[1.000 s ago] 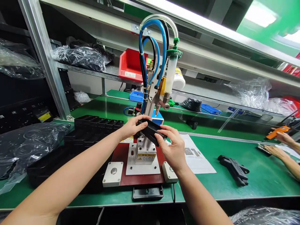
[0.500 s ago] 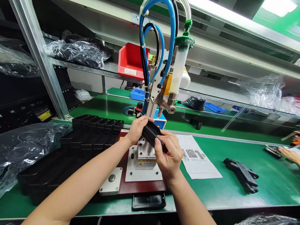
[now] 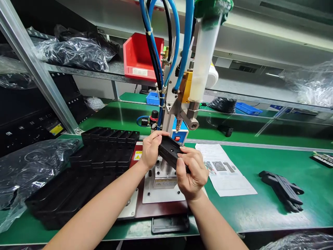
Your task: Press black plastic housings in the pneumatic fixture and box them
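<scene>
I observe my left hand [image 3: 151,150] and right hand [image 3: 193,172] grasping opposite ends of a black plastic housing [image 3: 169,150], fronting the syringe dispenser [image 3: 186,87].

On the table [image 3: 247,211] over there, the machine [image 3: 186,86] stands behind the held casing [image 3: 168,150], with trays [image 3: 100,158] and then a plastic bag [image 3: 36,163] to its left, a paper sheet [image 3: 229,185] and then some parts [image 3: 282,189] to its right, and a bin [image 3: 142,57] on the shelf [image 3: 241,88] behind.
</scene>
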A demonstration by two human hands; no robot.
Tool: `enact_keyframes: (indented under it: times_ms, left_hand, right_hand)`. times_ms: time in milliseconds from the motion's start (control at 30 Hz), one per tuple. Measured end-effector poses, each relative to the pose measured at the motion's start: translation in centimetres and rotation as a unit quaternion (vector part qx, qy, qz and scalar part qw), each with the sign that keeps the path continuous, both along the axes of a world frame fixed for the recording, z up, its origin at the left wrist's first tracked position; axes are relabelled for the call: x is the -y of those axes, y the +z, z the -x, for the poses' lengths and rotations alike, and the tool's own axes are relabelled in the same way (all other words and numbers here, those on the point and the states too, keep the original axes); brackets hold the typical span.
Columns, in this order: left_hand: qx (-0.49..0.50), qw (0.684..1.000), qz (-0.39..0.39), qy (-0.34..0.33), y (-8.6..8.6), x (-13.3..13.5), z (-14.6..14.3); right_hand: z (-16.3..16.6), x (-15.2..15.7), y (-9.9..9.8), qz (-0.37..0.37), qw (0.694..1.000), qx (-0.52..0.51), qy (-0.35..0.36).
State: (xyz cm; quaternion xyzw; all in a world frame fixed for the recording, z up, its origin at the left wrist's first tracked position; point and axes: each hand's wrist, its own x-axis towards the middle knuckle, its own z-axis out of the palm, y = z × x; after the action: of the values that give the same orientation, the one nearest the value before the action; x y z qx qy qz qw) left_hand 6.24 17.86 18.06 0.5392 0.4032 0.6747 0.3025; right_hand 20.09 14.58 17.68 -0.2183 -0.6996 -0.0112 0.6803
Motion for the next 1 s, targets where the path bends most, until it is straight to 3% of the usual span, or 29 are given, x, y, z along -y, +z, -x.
enact_keyframes:
  times_ms: [200, 500, 700, 1000]
  left_hand:
    - [-0.021, 0.999, 0.003, 0.031, 0.2, 0.3, -0.1]
    - [-0.022, 0.996, 0.023, -0.078, -0.3, -0.3, 1.3]
    - [-0.054, 0.999, -0.008, 0.000, -0.3, -0.7, 0.4]
    - [0.004, 1.000, 0.004, 0.000, -1.0, -0.6, -0.1]
  right_hand:
    - [0.2, -0.2, -0.1, -0.004, 1.000, -0.018, 0.000]
    - [-0.4, 0.8, 0.1, 0.012, 1.000, 0.017, 0.011]
    - [0.3, 0.2, -0.9, -0.025, 0.999, -0.023, -0.021]
    - [0.0, 0.0, -0.5, -0.001, 1.000, -0.011, 0.007]
